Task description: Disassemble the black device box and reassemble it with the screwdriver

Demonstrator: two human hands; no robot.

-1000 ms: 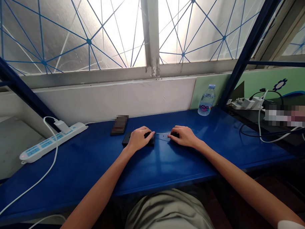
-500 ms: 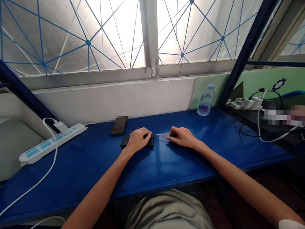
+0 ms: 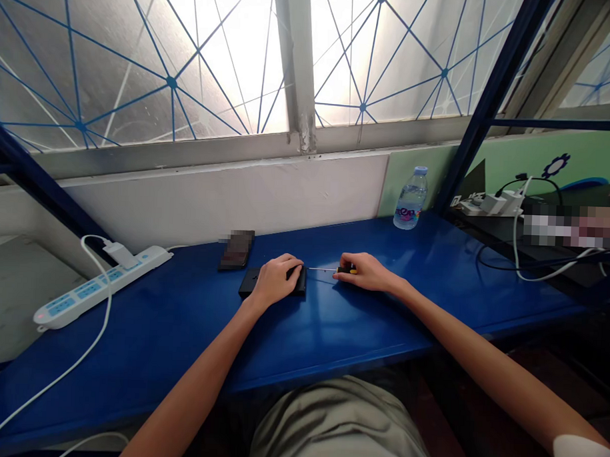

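My left hand is closed over a flat black box on the blue desk, gripping its top and far side. The box's ends show to either side of the hand; the rest lies hidden under it. In my right hand is a screwdriver, its black and yellow handle pinched between thumb and fingers. The thin metal shaft points left, level above the desk, and its tip meets or nearly meets the box's right end by my left fingertips. Exact contact is too small to make out.
A dark phone lies behind the box. To the left is a white power strip with a plugged-in charger and cable. A water bottle stands at the back right. Cables and chargers clutter the far right, near another person's hand.
The view has shifted slightly. My right fingers have turned a little on the screwdriver, and more yellow shows on its handle. My left hand and the box stay in place.
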